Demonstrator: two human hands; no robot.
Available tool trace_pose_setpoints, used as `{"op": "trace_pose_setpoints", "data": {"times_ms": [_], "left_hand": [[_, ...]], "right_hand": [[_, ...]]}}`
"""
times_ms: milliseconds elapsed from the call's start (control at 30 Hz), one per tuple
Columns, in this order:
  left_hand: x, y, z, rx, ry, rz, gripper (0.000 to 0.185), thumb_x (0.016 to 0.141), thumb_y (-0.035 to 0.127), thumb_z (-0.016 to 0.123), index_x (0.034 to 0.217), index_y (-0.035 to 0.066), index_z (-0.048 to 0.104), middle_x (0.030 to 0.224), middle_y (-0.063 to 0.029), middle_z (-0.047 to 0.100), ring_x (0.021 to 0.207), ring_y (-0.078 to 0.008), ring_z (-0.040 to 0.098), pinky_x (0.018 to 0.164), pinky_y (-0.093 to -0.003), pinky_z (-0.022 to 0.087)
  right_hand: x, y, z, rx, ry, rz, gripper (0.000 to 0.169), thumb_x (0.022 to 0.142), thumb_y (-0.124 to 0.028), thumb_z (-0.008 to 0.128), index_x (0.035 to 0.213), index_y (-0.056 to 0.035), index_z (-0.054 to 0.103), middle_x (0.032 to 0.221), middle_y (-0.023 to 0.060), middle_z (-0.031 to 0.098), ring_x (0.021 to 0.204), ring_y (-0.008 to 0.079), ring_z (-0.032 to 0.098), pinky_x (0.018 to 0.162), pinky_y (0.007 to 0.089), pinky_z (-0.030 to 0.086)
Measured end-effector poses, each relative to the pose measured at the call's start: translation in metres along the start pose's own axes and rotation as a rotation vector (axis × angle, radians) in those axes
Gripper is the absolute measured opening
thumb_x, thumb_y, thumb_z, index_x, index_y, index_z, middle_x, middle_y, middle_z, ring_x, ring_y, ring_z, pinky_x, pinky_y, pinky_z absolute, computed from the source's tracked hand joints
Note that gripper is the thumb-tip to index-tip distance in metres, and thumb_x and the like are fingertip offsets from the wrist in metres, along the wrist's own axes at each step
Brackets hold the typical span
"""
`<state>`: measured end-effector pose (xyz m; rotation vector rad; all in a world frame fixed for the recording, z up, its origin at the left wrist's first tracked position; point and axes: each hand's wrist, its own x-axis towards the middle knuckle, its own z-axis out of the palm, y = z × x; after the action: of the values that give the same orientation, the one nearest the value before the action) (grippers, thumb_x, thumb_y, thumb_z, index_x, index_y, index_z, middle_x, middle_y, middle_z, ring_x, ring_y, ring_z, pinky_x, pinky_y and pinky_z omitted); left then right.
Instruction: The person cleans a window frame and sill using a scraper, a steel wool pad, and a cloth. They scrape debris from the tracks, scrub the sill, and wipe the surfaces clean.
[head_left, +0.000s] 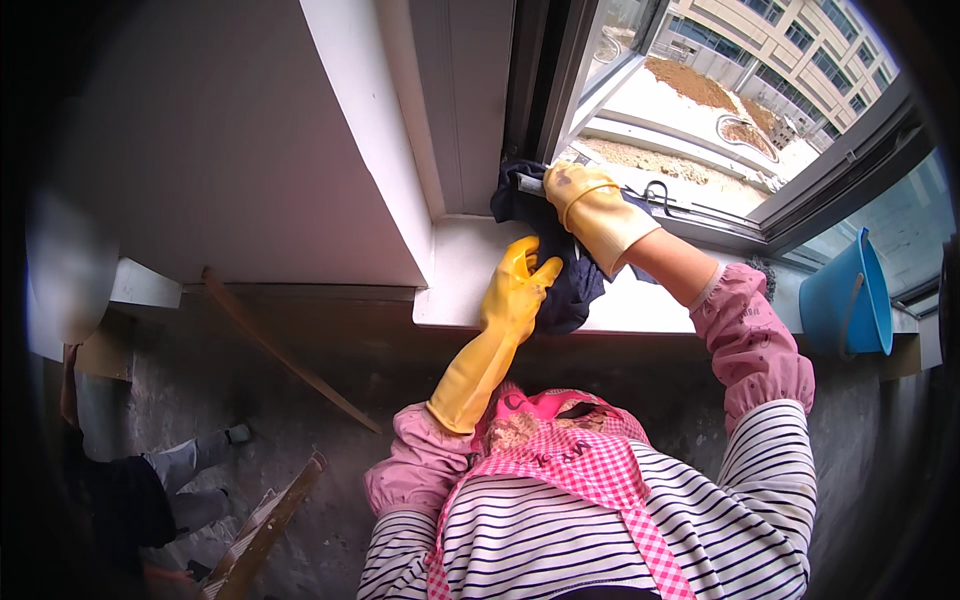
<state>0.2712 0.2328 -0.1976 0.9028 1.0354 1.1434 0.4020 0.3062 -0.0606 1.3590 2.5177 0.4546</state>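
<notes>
My right hand (596, 214), in a pale yellow rubber glove, grips a dark blue cloth (566, 289) at the lower corner of the window frame (551, 82). Its fingertips are hidden from above. A short grey metal edge (531, 184) shows beside that glove, against the cloth. The cloth hangs in folds across the white windowsill (461, 259) to its front edge. My left hand (519, 285), in a deeper yellow rubber glove, is close to the left side of the cloth. Its fingers are bent and the thumb stands apart, with nothing visible between them.
On the sill to the right stands a blue plastic bucket (847, 296). A black loop (658, 193) sticks up by the window's lower rail. A white wall (277, 150) bounds the left. Wooden strips (300, 360) lean or lie below, and another person (142, 495) is at lower left.
</notes>
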Motion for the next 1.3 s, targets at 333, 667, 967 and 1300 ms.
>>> {"op": "trace_pose_setpoints", "data": {"times_ms": [333,667,967,1300], "left_hand": [[-0.012,0.011,0.01,0.187,-0.037,0.056,0.045,0.094,0.014,0.073,0.133,0.001,0.056,0.122,-0.0172,0.068,0.112,-0.0251,0.066,0.096,-0.0356,0.05],[-0.015,0.014,-0.014,0.025,-0.038,0.042,0.053,0.092,0.012,0.073,0.139,-0.004,0.053,0.131,-0.0206,0.065,0.122,-0.0301,0.062,0.106,-0.0344,0.045],[0.01,-0.02,-0.009,-0.217,-0.094,0.04,0.059,0.092,0.002,0.072,0.145,-0.004,0.048,0.136,-0.0177,0.062,0.123,-0.0245,0.059,0.106,-0.0345,0.047],[-0.014,-0.017,0.017,-0.044,-0.151,-0.017,0.061,0.09,0.005,0.077,0.143,-0.007,0.049,0.128,-0.0167,0.064,0.115,-0.021,0.061,0.103,-0.0287,0.045]], "right_hand": [[-0.009,-0.041,0.001,0.025,-0.013,-0.023,0.051,0.065,-0.014,0.085,0.112,-0.0008,0.071,0.106,0.0203,0.07,0.106,0.0351,0.07,0.09,0.0361,0.057],[0.001,-0.041,0.005,-0.193,-0.067,-0.111,0.062,0.059,-0.016,0.078,0.116,0.0025,0.066,0.121,0.0265,0.061,0.121,0.0383,0.059,0.099,0.0356,0.049],[-0.009,-0.03,0.005,0.034,0.135,-0.223,0.035,0.063,-0.008,0.076,0.098,-0.0032,0.07,0.096,0.0223,0.064,0.099,0.0396,0.065,0.081,0.0366,0.053],[-0.007,0.0,-0.016,0.134,0.038,0.102,0.02,0.08,-0.006,0.07,0.098,0.0015,0.073,0.096,0.0234,0.072,0.094,0.0385,0.072,0.078,0.0404,0.058]]}}
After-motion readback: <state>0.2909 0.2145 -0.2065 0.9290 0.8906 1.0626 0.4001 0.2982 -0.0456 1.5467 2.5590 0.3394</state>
